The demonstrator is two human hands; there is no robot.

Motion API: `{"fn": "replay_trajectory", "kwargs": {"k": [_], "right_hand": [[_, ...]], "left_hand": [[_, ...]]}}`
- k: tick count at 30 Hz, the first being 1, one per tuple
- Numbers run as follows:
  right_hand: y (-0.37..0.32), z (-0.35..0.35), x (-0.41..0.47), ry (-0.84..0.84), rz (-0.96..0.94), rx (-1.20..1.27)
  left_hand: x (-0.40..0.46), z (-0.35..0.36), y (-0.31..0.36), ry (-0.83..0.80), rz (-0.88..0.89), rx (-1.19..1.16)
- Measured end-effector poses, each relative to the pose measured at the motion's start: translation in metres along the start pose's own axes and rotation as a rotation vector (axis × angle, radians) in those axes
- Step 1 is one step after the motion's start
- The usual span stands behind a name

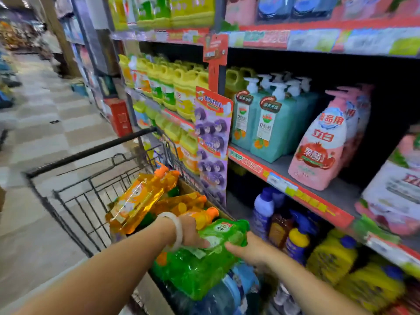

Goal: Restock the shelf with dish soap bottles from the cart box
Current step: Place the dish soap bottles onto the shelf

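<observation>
A green dish soap bottle (223, 235) lies on top of the pile in the cardboard box (188, 186) inside the wire cart (91, 196). My left hand (191, 233), with a pale bangle at the wrist, grips the bottle from the left. My right hand (247, 248) holds its right side from below. Orange bottles (141, 198) and more green wrapped packs (193, 273) fill the box. On the shelf (281, 169) to the right stand teal pump bottles (268, 123) and pink bottles (322, 146).
Yellow detergent jugs (172, 87) fill the shelves beyond the cart. A purple hanging display strip (212, 142) sits between cart and shelf. Blue and yellow bottles (329, 253) line the bottom shelf. The tiled aisle (45, 133) stretches away to the left.
</observation>
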State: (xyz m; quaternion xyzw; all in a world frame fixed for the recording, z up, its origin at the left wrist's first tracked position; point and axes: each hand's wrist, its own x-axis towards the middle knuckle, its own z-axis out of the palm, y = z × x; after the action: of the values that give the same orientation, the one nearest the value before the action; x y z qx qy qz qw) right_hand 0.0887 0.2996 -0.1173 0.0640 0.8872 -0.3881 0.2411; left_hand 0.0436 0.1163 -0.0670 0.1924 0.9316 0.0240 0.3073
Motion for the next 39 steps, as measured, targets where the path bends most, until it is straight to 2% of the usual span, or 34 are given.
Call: {"fn": "replay_trajectory", "kwargs": {"k": [2, 5, 10, 15, 20, 23, 25, 29, 31, 33, 39], "right_hand": [[-0.007, 0.020, -0.008, -0.007, 0.073, 0.214], [-0.013, 0.043, -0.016, -0.057, 0.352, 0.573], [-0.027, 0.058, -0.012, 0.017, 0.455, 0.909], [-0.035, 0.071, -0.003, 0.104, 0.521, 1.048], [-0.034, 0.080, -0.011, 0.250, 0.467, 1.144], [-0.031, 0.084, -0.023, 0.304, 0.400, 1.198], [-0.029, 0.087, -0.036, 0.333, 0.351, 1.189], [-0.018, 0.091, -0.066, 0.376, 0.247, 1.183], [-0.009, 0.092, -0.083, 0.380, 0.199, 1.167], [-0.003, 0.094, -0.102, 0.367, 0.176, 1.163], [0.032, 0.092, -0.175, 0.423, 0.157, 1.167]], "left_hand": [[0.003, 0.003, -0.008, -0.009, -0.058, 0.031], [-0.010, -0.002, -0.003, -0.034, -0.002, 0.102], [-0.016, -0.001, 0.000, -0.018, 0.037, 0.137], [-0.010, 0.008, -0.003, 0.007, -0.010, 0.108], [-0.002, 0.019, -0.014, 0.046, -0.021, 0.001], [-0.003, 0.023, -0.020, 0.059, 0.023, -0.190], [-0.004, 0.027, -0.025, -0.005, 0.073, -0.379], [-0.009, 0.032, -0.034, -0.296, 0.139, -0.836], [-0.016, 0.032, -0.028, -0.381, 0.162, -1.030], [-0.023, 0.037, -0.016, -0.416, 0.188, -1.070], [-0.050, 0.056, 0.053, -0.453, 0.328, -0.953]]}}
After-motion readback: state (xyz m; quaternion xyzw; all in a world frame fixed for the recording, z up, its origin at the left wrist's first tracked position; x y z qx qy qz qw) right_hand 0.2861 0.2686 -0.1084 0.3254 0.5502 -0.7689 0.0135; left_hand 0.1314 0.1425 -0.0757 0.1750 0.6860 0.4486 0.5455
